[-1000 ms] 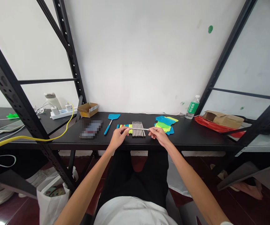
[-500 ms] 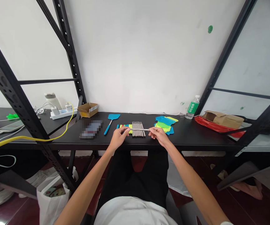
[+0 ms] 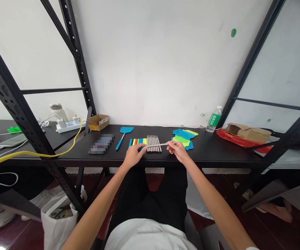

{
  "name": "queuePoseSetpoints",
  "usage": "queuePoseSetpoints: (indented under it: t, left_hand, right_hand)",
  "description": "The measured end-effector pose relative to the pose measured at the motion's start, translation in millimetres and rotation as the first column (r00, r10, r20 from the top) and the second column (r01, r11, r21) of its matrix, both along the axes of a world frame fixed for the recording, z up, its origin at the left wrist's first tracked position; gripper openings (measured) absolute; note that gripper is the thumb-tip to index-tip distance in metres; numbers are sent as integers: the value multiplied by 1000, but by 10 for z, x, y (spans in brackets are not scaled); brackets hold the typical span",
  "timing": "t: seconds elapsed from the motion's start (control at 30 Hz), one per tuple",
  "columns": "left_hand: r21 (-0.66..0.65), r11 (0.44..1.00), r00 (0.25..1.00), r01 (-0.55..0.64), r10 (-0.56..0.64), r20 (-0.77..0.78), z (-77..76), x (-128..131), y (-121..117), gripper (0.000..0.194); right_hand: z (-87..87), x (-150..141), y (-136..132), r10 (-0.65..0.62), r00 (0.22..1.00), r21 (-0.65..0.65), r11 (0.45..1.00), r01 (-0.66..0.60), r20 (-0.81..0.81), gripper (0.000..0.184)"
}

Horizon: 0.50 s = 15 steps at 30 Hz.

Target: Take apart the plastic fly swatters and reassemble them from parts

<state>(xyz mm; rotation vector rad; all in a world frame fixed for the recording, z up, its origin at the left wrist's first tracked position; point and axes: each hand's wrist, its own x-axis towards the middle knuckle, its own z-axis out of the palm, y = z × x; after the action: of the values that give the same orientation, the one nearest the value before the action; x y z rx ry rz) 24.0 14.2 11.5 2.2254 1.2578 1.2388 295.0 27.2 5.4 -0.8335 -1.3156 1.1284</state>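
Observation:
My left hand (image 3: 134, 155) and my right hand (image 3: 177, 150) each pinch one end of a thin silver metal rod (image 3: 158, 144), held just above the black table (image 3: 217, 152). A blue handle piece appears at the left end of the rod, by my left fingers. Beneath the rod lies a row of several grey metal rods (image 3: 153, 143). Left of them sits a row of blue, yellow and green handle caps (image 3: 137, 141). A stack of blue and green swatter heads (image 3: 183, 137) lies just right of my right hand.
An assembled blue fly swatter (image 3: 122, 135) lies left of the caps, beside a blurred flat object (image 3: 101, 143) and a small cardboard box (image 3: 97, 122). A water bottle (image 3: 214, 119), a brown box (image 3: 247, 132) on red plastic, black shelf posts and a yellow cable (image 3: 32, 152) surround the spot.
My left hand slid slightly toward me and to the right, uncovering the coloured caps. The rod now tilts, with its right end raised a little.

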Motion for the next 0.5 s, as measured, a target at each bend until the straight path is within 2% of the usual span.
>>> queuePoseSetpoints:
  t: [0.13,0.5]
  left_hand:
    - [28,999,994,-21,24,-107,-24,11,-6,42]
    - [16,1000,994,-23,25,-108,-1,21,-34,36]
  right_hand:
    - [-8,-3,15,-16,1000,0,1000,16,-24,34]
    - [7,-12,0,-17,998,-15,1000,17,-54,34]
